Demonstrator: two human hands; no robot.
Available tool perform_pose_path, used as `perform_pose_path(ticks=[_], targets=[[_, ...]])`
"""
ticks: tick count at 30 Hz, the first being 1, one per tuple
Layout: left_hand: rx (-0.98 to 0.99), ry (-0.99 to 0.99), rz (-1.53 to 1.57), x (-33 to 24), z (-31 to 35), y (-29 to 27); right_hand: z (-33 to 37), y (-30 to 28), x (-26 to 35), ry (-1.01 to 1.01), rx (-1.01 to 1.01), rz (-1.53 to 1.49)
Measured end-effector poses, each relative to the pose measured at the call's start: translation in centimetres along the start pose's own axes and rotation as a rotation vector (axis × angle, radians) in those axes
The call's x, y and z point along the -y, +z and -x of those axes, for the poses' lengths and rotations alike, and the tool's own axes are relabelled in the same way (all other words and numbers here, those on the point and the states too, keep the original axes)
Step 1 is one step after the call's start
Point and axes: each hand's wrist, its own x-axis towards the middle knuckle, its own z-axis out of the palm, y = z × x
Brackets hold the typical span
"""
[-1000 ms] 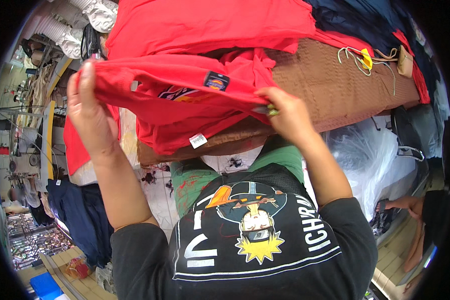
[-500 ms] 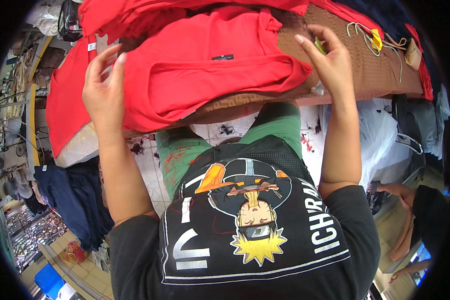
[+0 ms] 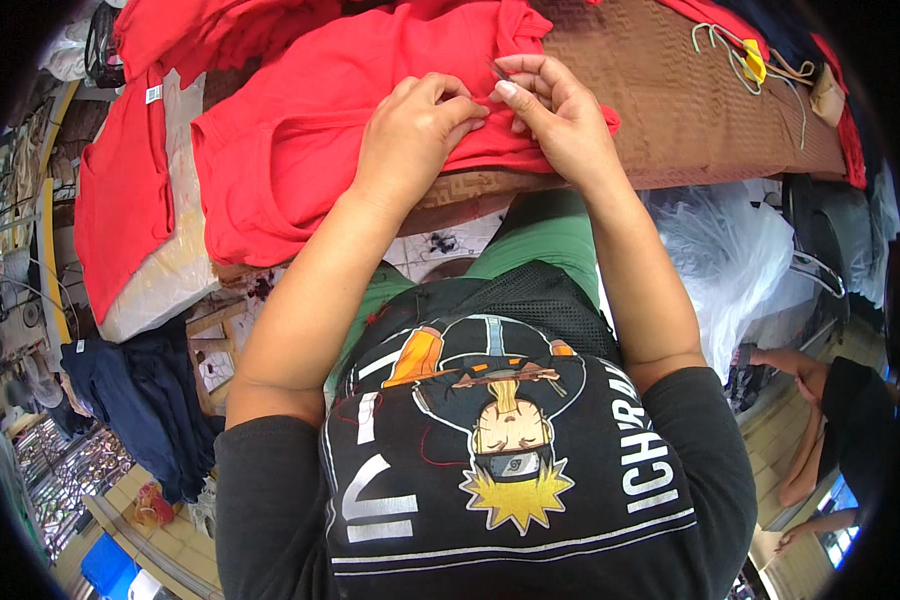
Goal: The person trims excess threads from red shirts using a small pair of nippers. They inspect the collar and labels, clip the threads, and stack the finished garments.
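A red garment point(image 3: 310, 150) lies bunched on the brown cloth-covered table in front of me. My left hand point(image 3: 410, 135) is closed in a pinch on its fabric, near the right part of the edge closest to me. Just beside it, my right hand point(image 3: 560, 120) is closed around small thread snips point(image 3: 498, 70). Only their dark pointed tip shows between thumb and fingers; the rest is hidden. The two hands' fingertips are close together over the red cloth.
More red garments point(image 3: 210, 40) are heaped at the far left, and one point(image 3: 120, 200) hangs over the table's left end. Yellow-tagged cords point(image 3: 753, 62) lie far right. Clear plastic bags point(image 3: 720, 260) hang at right; dark blue cloth point(image 3: 140, 400) is at lower left. Another person point(image 3: 840, 430) is at lower right.
Both hands have come together from opposite sides of the garment. The left hand now pinches the fabric. The garment's near edge is gathered up, and its label is out of sight.
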Motion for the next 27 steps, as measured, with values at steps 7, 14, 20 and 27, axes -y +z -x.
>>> perform_pose_path(ticks=[7, 14, 20, 27], targets=[[0.029, -0.454, 0.422, 0.3, -0.5, -0.9, 0.3, -0.2, 0.1, -0.026, 0.032, 0.037], [0.041, -0.527, 0.642, 0.8, -0.8, -0.8, 0.3, 0.0, -0.6, -0.251, 0.051, 0.3], [0.009, -0.473, 0.621, 0.9, -0.5, -0.6, 0.6, 0.3, 0.5, -0.294, 0.068, 0.461], [0.306, 0.242, 0.873, 0.1, -1.4, -12.7, 0.7, -0.6, 2.3, -0.334, -0.001, 0.539]])
